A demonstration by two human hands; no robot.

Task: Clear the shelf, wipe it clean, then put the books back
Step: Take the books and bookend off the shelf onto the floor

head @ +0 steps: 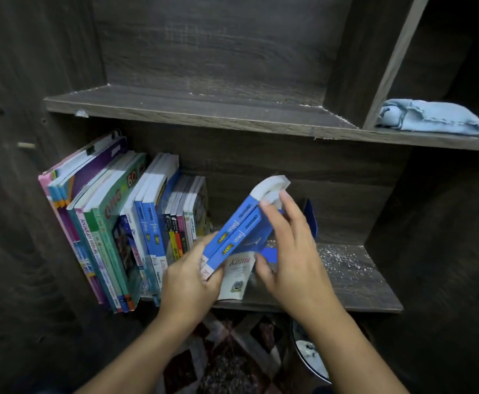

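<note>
My left hand [188, 282] and right hand [292, 251] each keep a grip on two blue books [238, 234], tilted over the dusty shelf [354, 280]. Clearing, I judge; next, lift them out.

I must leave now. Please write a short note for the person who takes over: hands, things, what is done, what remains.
The left hand grips the lower end of the two blue books; the right hand holds their upper part, tilted above the lower shelf.
A row of books leans at its left end.
The blue cloth lies on the upper shelf, right bay.
Done: unclear.
Left: white specks on the lower shelf, not wiped; books remain on it.
</note>
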